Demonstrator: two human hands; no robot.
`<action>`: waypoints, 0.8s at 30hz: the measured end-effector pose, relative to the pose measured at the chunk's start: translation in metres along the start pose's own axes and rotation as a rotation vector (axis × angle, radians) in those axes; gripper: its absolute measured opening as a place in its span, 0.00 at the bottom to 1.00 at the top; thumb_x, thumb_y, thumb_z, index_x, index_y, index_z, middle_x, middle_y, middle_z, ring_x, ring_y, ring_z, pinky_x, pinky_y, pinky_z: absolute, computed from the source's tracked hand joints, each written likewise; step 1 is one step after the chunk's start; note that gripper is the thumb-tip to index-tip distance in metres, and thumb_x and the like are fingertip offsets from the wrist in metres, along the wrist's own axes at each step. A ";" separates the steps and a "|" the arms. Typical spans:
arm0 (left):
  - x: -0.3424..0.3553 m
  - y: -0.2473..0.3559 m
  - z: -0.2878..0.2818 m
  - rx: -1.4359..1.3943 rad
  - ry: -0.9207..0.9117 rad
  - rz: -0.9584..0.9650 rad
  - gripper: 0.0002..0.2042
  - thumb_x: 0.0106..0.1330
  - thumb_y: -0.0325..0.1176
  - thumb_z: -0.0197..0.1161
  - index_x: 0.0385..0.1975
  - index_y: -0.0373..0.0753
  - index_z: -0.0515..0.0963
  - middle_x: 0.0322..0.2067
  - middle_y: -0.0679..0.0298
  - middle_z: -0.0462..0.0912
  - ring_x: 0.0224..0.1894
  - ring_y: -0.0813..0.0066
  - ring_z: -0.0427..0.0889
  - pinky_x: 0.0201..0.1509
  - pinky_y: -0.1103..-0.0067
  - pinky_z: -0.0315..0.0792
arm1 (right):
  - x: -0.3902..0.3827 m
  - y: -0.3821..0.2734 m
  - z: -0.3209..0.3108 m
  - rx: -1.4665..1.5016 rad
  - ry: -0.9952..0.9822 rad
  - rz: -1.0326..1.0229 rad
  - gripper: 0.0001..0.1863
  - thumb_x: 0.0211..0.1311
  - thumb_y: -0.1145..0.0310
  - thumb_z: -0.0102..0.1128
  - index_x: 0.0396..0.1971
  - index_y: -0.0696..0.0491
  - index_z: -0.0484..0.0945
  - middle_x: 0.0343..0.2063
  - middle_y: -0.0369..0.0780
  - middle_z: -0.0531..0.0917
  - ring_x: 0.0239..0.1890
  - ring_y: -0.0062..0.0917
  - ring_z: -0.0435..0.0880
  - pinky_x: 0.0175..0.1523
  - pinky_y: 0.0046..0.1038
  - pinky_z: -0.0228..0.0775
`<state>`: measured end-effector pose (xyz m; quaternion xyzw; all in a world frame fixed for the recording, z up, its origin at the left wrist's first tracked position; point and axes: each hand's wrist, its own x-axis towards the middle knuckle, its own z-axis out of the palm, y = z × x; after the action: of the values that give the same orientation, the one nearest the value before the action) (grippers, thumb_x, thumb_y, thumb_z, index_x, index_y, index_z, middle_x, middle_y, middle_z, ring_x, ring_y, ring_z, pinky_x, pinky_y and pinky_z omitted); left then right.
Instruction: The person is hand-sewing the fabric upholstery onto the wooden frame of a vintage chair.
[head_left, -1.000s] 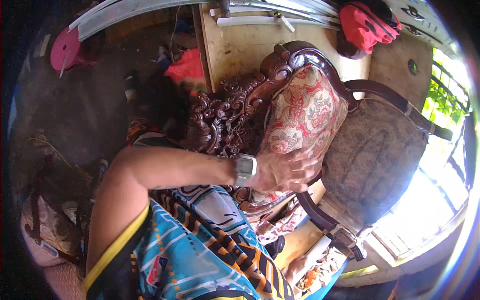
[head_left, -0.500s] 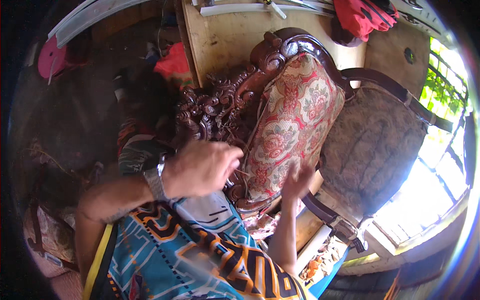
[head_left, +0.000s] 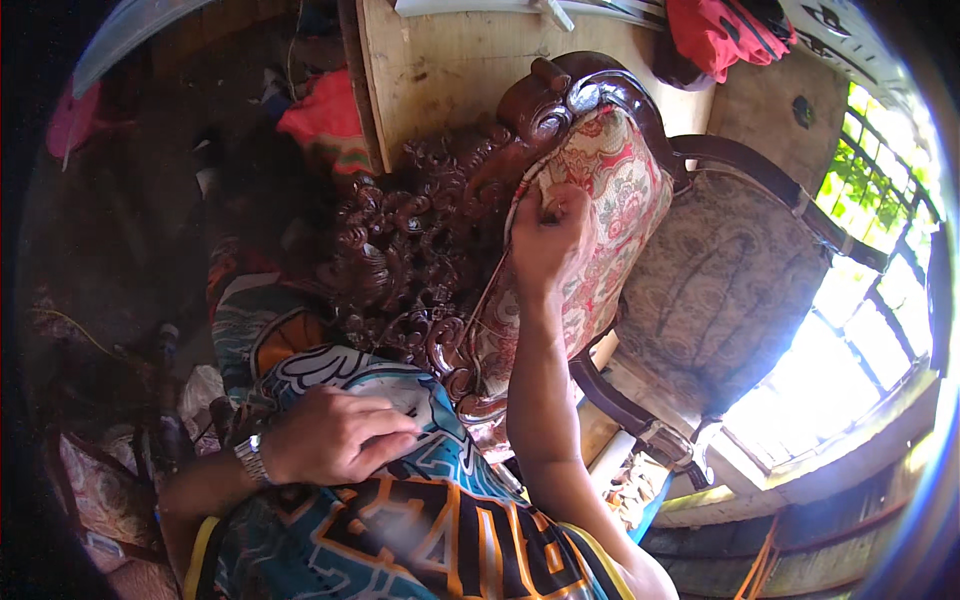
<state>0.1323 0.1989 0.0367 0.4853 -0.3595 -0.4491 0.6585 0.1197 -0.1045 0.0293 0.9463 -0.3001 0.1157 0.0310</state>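
A chair back with red and beige floral upholstery (head_left: 625, 195) stands before me in a dark, glossy carved wood frame (head_left: 400, 240). My right hand (head_left: 558, 235) is raised against the upholstery near its upper left edge, fingers curled closed. What they pinch, if anything, is hidden. A thin cord-like trim (head_left: 497, 283) follows the left edge of the fabric below that hand. My left hand (head_left: 345, 437), with a metal watch (head_left: 252, 458) at the wrist, hovers over my lap. Its fingers are bent together, and anything in them cannot be made out.
Another chair (head_left: 720, 290) with faded brown upholstery stands at the right, beside a bright barred window (head_left: 870, 300). A plywood panel (head_left: 440, 80) rises behind. Red cloth (head_left: 715, 40) hangs at the top, and more red fabric (head_left: 330, 115) lies at the far left.
My right hand has gone up from the lower right side of the upholstery to its upper left edge. My left hand has dropped back from the frame toward my lap.
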 end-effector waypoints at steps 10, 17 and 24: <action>-0.053 -0.056 0.005 -0.089 0.353 -0.424 0.09 0.65 0.32 0.59 0.35 0.34 0.82 0.28 0.57 0.85 0.28 0.70 0.83 0.35 0.79 0.74 | 0.003 0.001 -0.003 0.038 0.018 -0.139 0.10 0.46 0.67 0.68 0.28 0.49 0.77 0.26 0.38 0.81 0.33 0.36 0.78 0.41 0.35 0.68; -0.095 -0.103 -0.013 -0.622 0.414 -0.705 0.17 0.64 0.30 0.55 0.53 0.37 0.74 0.32 0.73 0.77 0.26 0.90 0.68 0.29 0.91 0.61 | 0.016 0.018 -0.028 0.719 -0.088 0.101 0.09 0.60 0.69 0.46 0.26 0.57 0.71 0.21 0.35 0.71 0.24 0.17 0.65 0.34 0.21 0.61; -0.068 -0.009 -0.081 0.778 0.410 -0.427 0.31 0.48 0.22 0.58 0.59 0.35 0.67 0.62 0.54 0.66 0.62 0.60 0.67 0.68 0.68 0.57 | 0.015 0.040 -0.033 1.285 -0.174 0.112 0.06 0.61 0.70 0.46 0.26 0.55 0.66 0.19 0.31 0.63 0.22 0.12 0.55 0.28 0.18 0.50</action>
<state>0.1803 0.2875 0.0033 0.8369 -0.2559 -0.3016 0.3784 0.1017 -0.1410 0.0643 0.7651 -0.2216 0.1964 -0.5718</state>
